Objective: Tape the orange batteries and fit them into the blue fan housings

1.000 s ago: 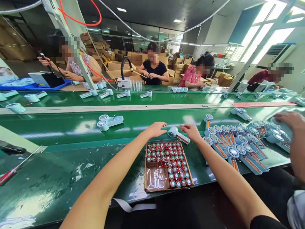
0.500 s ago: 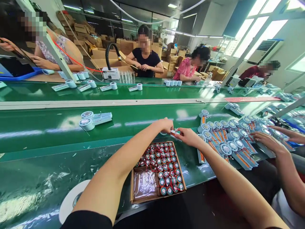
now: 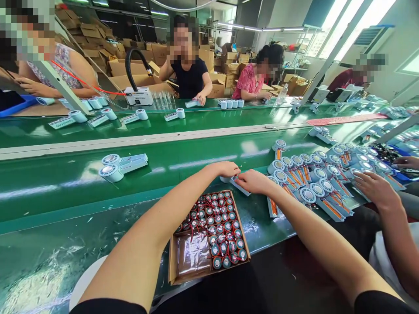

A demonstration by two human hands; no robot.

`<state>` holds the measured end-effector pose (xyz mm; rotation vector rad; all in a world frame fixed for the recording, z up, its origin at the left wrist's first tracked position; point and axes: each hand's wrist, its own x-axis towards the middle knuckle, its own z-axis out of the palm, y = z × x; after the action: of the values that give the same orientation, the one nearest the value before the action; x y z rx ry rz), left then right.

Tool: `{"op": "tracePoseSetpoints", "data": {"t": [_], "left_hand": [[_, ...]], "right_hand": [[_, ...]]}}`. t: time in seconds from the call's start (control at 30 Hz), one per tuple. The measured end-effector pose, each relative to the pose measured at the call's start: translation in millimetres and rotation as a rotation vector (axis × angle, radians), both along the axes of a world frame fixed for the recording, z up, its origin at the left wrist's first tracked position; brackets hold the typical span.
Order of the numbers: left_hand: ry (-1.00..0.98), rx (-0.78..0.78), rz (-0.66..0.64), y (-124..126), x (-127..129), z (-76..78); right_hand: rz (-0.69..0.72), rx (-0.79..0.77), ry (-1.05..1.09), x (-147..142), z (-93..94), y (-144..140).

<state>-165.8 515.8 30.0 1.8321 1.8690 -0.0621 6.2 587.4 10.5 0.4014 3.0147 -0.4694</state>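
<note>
The left hand (image 3: pixel 227 168) and right hand (image 3: pixel 255 181) meet at a blue casing (image 3: pixel 242 188) near the far edge of the desk (image 3: pixel 259 220), just beyond the box (image 3: pixel 172 261) of motors (image 3: pixel 223 247) (wired in red). Whether either grip is clenched on it or released, I cannot tell.

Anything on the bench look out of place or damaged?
Mildly: red wires straggle untidily over the round parts in the box, and pale flecks dot the bench. No clear damage, though the left hand and right hand partly hide one housing.
</note>
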Motion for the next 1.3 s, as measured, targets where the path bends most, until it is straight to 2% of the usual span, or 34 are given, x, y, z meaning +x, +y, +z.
{"op": "tracePoseSetpoints", "data": {"t": [0.1,0.27,0.43,0.6,0.73,0.9,1.1,1.3], "left_hand": [[0.064,0.032,0.011,5,9,-8.9],[0.159,0.114,0.004,1,14,-21.6],[0.227,0.19,0.023,-1,21,-27.2],[0.269,0.215,0.007,-2,25,-24.6],[0.28,0.199,-0.019,-3,24,-23.7],[0.285,0.193,0.03,-2,26,-25.9],[0.266,0.219,0.065,0,34,-30.9],[0.271,0.223,0.069,-3,41,-26.0]], "right_hand": [[0.008,-0.136,0.071,-2,-7.1,6],[-0.079,-0.4,0.207,2,-21.8,7],[-0.129,-0.515,0.327,18,-15.6,12],[-0.167,-0.403,0.394,38,-10.7,20],[-0.077,-0.255,0.344,38,-15.2,11],[-0.076,-0.145,0.305,41,-9.3,1],[-0.128,0.062,0.227,51,-7.1,-1],[0.002,0.126,0.12,40,-7.7,1]]}}
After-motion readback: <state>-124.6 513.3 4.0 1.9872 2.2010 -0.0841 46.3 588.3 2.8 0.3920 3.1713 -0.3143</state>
